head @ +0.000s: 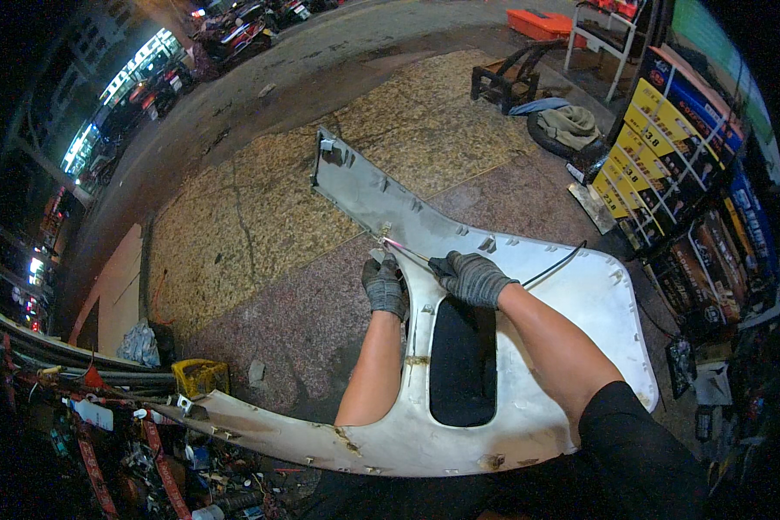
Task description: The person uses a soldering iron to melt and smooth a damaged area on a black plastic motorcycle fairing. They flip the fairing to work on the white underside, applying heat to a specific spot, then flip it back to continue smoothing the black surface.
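Observation:
A large white and grey plastic panel (526, 403), inner side up with clips along its rims, lies across the person's lap. My right hand (474, 278), in a grey knitted glove, grips a slim rod-like tool (408, 251), apparently a soldering iron, its pinkish tip at the panel's narrow junction. A black cable (559, 265) runs over the panel behind this hand. My left hand (385, 286), also gloved, is beside the same junction, its fingers pinching a small light grey piece (378, 255). The left forearm passes under the panel's lower strip. Brownish patches mark the panel.
At the upper right are a small dark stool (504, 81), a tyre (546, 140) with cloths, a chair (604, 45) and an orange-red box (539, 25). A yellow printed board (650, 143) stands at right. A yellow crate (200, 377) and cluttered tools are at lower left.

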`<state>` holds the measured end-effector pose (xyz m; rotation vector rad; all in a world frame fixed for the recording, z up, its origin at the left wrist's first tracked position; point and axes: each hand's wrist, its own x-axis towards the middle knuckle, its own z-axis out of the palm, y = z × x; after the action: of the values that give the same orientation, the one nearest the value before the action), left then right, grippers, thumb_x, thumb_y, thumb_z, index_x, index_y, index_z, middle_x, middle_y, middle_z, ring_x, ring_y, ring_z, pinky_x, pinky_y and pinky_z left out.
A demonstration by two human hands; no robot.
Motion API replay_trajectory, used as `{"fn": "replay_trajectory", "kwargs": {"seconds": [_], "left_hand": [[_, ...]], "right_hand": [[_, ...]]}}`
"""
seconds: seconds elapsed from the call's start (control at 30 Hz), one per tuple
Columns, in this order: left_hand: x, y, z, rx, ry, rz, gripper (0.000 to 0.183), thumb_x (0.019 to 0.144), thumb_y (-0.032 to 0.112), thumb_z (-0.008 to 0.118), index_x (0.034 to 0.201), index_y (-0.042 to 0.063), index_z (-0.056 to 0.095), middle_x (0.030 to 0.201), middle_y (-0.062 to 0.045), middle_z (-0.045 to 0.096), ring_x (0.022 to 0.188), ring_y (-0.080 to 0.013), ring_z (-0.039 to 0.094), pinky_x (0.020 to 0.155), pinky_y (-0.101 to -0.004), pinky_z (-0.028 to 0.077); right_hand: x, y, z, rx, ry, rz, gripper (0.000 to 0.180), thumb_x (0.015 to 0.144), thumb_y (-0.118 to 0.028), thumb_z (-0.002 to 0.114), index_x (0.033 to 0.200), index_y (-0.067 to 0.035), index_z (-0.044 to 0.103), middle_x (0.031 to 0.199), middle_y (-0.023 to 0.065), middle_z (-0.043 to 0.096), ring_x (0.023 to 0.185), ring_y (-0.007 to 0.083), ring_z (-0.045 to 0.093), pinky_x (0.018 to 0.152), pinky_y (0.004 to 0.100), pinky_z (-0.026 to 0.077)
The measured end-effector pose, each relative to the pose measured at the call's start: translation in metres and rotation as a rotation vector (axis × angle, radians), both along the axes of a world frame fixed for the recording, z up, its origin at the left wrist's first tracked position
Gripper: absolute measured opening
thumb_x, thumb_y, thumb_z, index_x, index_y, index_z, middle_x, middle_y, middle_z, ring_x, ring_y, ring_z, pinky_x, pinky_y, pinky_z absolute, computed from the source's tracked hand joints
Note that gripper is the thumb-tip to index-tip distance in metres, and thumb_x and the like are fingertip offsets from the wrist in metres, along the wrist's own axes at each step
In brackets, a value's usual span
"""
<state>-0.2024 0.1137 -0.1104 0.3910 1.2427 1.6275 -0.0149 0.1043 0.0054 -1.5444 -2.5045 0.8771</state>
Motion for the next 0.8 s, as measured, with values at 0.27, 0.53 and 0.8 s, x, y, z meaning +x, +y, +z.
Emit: {"fn": "replay_trajectory", "kwargs": {"seconds": [0.27, 0.53, 0.8], "left_hand": [[0.002, -0.001, -0.002, 0.061, -0.085, 0.014, 0.010, 0.085, 0.012, 0.064, 0.089, 0.008, 0.056, 0.074, -0.004, 0.057, 0.060, -0.0162, 0.054, 0.051, -0.0328, 0.046], [0.001, -0.001, -0.002, 0.001, -0.012, 0.020, 0.008, 0.085, 0.012, 0.065, 0.086, 0.008, 0.057, 0.072, -0.002, 0.056, 0.059, -0.0145, 0.052, 0.051, -0.0322, 0.043], [0.002, -0.002, 0.003, 0.018, -0.048, 0.013, 0.008, 0.086, 0.012, 0.063, 0.089, 0.007, 0.057, 0.077, -0.004, 0.059, 0.062, -0.0155, 0.055, 0.054, -0.0330, 0.046]], "right_hand": [[-0.006, 0.000, -0.014, 0.011, 0.021, -0.049, 0.051, 0.083, -0.038, 0.057, 0.110, 0.005, 0.054, 0.098, 0.0290, 0.062, 0.096, 0.0416, 0.060, 0.085, 0.0458, 0.047], [0.004, 0.001, -0.019, -0.013, -0.003, -0.064, 0.050, 0.084, -0.041, 0.056, 0.107, 0.003, 0.055, 0.096, 0.0279, 0.063, 0.093, 0.0403, 0.061, 0.083, 0.0447, 0.047], [0.009, 0.004, -0.023, 0.002, -0.031, -0.031, 0.045, 0.084, -0.041, 0.056, 0.101, 0.001, 0.057, 0.087, 0.0259, 0.064, 0.085, 0.0399, 0.063, 0.077, 0.0452, 0.049]]}}
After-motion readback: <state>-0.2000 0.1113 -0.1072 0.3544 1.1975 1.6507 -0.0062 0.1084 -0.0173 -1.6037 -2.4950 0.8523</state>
